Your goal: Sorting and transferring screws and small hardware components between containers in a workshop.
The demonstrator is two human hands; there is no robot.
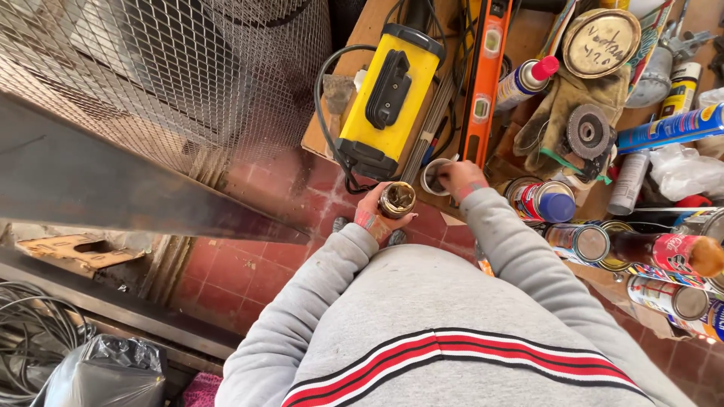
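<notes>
At the far left a wire mesh panel (188, 68) stands behind a dark steel beam (113, 188) that slants down across the red tiled floor (249, 256). Below it lie a coil of cable and a black plastic bag (105, 369).

The left hand (375, 216) is closed around a small brass-coloured can (397, 199), gripping it from below and holding it over the floor, just off the counter's near edge. Its top faces the camera; whether it is sealed or open cannot be told. The right hand (461, 179) is just beside it, with its fingers curled down onto the rim of a small round tin (436, 176) that sits at the near edge of the counter (362, 45). The hand seems to be pinching or lifting something there, though what lies under the fingertips is hidden. So 1 can is already picked up and in hand, while the tin is touched but not yet lifted; the 2 are near each other, not touching.

Behind them on the counter lie a yellow welding machine (388, 90) and an orange spirit level (486, 75). Further right are a spray can with a red cap (524, 81), a work glove carrying a flap disc (587, 130), and a crowd of paint tins (588, 243) along the right edge.
</notes>
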